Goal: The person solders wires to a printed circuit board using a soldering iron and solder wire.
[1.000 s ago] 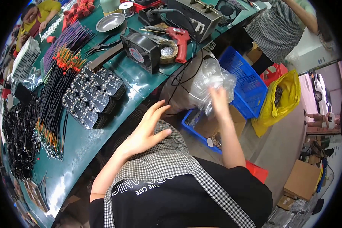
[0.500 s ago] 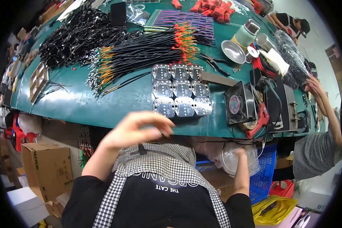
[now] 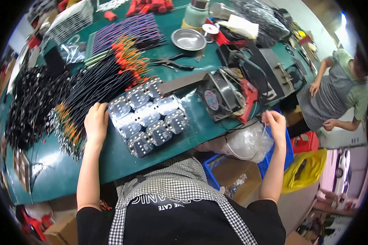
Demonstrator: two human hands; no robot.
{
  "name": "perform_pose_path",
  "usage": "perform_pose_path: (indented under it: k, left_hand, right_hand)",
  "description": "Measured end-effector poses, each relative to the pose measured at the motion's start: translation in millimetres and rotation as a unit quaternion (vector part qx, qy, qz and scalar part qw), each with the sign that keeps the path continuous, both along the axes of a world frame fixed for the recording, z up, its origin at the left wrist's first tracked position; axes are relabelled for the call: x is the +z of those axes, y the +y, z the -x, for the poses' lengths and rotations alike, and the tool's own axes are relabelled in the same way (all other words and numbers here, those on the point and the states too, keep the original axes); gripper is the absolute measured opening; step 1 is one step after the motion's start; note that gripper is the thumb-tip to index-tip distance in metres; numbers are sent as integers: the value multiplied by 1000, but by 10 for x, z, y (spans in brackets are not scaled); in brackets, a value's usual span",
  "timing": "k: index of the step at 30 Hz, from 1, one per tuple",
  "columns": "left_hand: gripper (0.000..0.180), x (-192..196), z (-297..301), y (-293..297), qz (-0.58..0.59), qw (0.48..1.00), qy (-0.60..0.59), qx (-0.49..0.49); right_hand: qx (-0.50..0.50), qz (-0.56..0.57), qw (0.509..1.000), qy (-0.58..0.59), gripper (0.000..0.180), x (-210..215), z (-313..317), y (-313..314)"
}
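From my remote seat I see the left hand [image 3: 95, 122] lying flat, palm down, on the dark green worktable [image 3: 110, 161], its fingers loosely together and extended rather than curled; it grips nothing, and its fingertips rest against the left edge of the block of small black square components with silvery metal faces [image 3: 149, 116] that sits in rows near the table's front edge. Just to the left of that hand spreads a thick bundle of black wires with orange and red tips [image 3: 98, 83], and I cannot tell whether the hand touches them. The right hand [image 3: 275, 122] is raised off the table's right end, fingers drawn together in a pinch on the top of a crumpled clear plastic bag [image 3: 249, 143], which hangs below the table edge above a blue plastic crate [image 3: 280, 157]. Between the two hands, on the table, stands a black square cooling fan [image 3: 217, 94] with a red-handled tool [image 3: 248, 98] just beside it. Farther back sits a round shiny metal bowl [image 3: 188, 38]. At the far right stands another person in a striped apron [image 3: 329, 98], well apart from my hands.
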State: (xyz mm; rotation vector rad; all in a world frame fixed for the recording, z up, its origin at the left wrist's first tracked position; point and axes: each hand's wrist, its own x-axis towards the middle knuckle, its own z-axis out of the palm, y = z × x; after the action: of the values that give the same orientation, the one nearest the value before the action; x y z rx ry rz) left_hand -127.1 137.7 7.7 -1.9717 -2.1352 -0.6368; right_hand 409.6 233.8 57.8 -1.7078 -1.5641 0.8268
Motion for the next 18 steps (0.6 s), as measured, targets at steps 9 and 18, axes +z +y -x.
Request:
perform_pose_path:
  k: [9,18]
  left_hand:
    - [5,89,116,-168,44,996,56,56]
    - [37,48,30,-181,43,996,81,23]
  right_hand:
    - [-78,41,963,-256,46,-292,396,395]
    - [-108,125,962,217,39,-429,368,414]
